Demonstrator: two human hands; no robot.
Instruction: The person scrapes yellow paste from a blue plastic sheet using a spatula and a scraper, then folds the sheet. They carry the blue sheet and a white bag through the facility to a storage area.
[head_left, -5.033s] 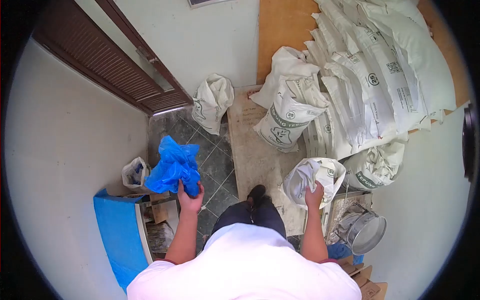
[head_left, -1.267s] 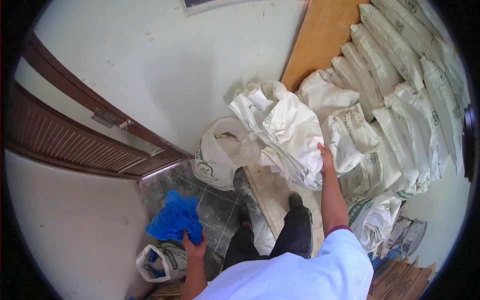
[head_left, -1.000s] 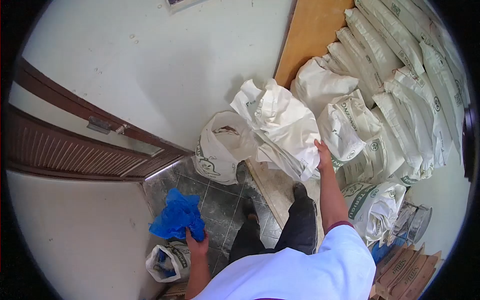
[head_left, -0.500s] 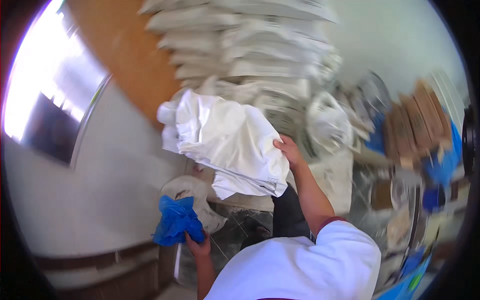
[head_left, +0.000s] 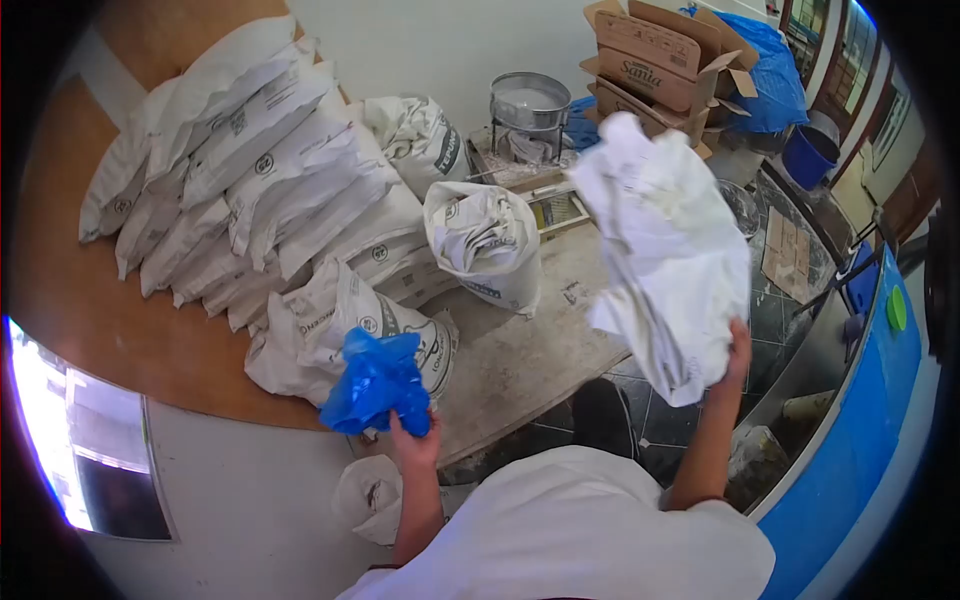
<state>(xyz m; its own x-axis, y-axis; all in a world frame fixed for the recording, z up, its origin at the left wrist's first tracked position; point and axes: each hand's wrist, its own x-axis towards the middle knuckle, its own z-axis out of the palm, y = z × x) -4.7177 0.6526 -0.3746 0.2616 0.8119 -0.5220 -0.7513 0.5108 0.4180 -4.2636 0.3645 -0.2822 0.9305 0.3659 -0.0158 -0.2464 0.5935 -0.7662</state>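
Observation:
My left hand (head_left: 416,440) is closed around a crumpled blue plastic bag (head_left: 378,380), which overlaps a printed white sack (head_left: 340,310) behind it. Out to the right, my right hand (head_left: 738,356) grips the lower edge of some flattened white sacks (head_left: 672,250). These hang limp and creased in front of the low board and the tiled floor. Between the two hands, farther off, stands an open white sack (head_left: 485,240) with folded sacks stuffed inside.
Full white sacks (head_left: 270,150) are piled against an orange-brown panel at left. A round metal sieve (head_left: 530,102) and cardboard boxes (head_left: 645,60) stand at the back. A blue-covered surface (head_left: 850,430) runs along the right, and another white sack (head_left: 370,498) sits low beside my left arm.
My view has swung to the right. The white sacks in my right hand have moved from the middle to the right; the blue bag stays in my left hand.

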